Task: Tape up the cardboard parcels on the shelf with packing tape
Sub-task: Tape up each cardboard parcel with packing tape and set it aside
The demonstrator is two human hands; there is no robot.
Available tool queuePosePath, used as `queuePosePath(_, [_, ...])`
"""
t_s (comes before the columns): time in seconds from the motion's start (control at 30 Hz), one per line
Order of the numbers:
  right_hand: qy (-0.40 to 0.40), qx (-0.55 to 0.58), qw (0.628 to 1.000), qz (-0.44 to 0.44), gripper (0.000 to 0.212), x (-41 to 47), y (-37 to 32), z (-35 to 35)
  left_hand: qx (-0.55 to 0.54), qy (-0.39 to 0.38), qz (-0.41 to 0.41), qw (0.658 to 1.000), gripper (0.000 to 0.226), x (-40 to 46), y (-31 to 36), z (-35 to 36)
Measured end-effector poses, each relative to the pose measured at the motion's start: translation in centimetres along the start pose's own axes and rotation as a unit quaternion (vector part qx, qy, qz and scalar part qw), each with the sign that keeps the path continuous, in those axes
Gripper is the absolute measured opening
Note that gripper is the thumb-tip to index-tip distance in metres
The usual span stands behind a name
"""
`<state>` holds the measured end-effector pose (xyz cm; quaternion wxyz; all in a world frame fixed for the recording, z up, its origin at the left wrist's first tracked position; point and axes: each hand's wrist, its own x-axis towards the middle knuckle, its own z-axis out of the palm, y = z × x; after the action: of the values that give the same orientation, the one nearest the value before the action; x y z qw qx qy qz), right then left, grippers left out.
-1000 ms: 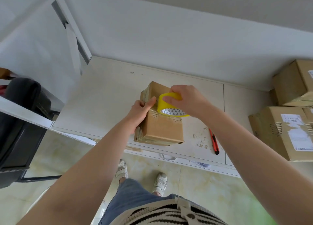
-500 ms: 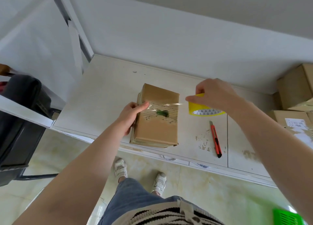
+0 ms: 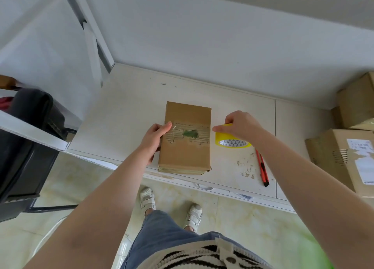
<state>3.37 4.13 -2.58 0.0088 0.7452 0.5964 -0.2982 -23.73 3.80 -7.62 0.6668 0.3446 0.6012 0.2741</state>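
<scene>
Only the one head cam view here, looking down over both arms. Some stuff is cut off: the stacked cardboard boxes (image 3: 344, 157) on the right run out of frame, and the black chair (image 3: 26, 139) on the left is half hidden behind the white shelf frame (image 3: 30, 131). The clear strip of tape (image 3: 188, 127) across the parcel is hard to make out, mostly just a glint over a torn, ribbed patch with a green smudge in it.

The parcel (image 3: 185, 149) lies flat on the shelf (image 3: 125, 110), near the front edge, long axis running front to back, one short end facing the person.

The left hand (image 3: 153, 141) rests against the parcel's left side, thumb stretched onto the top edge pressing the tape end down, fingers fairly straight. The right hand (image 3: 240, 127) grips the yellow tape roll (image 3: 232, 142) from above, fingers curled round its rim; the roll is just beside the parcel's right edge, and I can't tell if it touches the shelf. An orange box cutter (image 3: 262, 167) lies on the shelf right of the roll, pointing roughly front to back.
</scene>
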Motion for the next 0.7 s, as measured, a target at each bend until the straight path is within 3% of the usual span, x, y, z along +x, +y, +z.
queuePosePath(0.07, [-0.009,-0.001,1.000,0.005,0.052,0.4,-0.1,0.6,0.025,0.008,0.012,1.000,0.040,-0.1,0.0,-0.1])
queuePosePath(0.23, [-0.012,0.018,1.000,0.010,0.054,0.9,0.0,1.3,0.253,0.042,0.077,0.963,0.049,1.0,0.2,-1.1])
queuePosePath(0.3, [-0.017,0.016,1.000,0.010,0.053,1.0,0.0,1.5,0.260,0.066,0.080,0.960,0.041,0.9,1.0,-0.4])
queuePosePath(0.5, [-0.017,0.023,0.999,0.018,0.054,0.6,0.5,2.0,0.375,0.115,0.115,0.913,0.099,0.3,1.9,4.6])
queuePosePath(0.63, [-0.017,0.035,0.999,0.022,0.057,0.2,0.8,2.8,0.401,0.100,0.137,0.900,0.103,0.7,1.7,4.0])
queuePosePath(0.67, [-0.017,0.035,0.999,0.024,0.059,0.2,0.9,3.0,0.455,0.111,0.135,0.873,0.104,0.6,1.5,4.1])
queuePosePath(0.7, [-0.017,0.033,0.999,0.025,0.060,0.2,0.9,3.0,0.534,0.142,0.150,0.820,0.101,0.5,1.4,4.5])
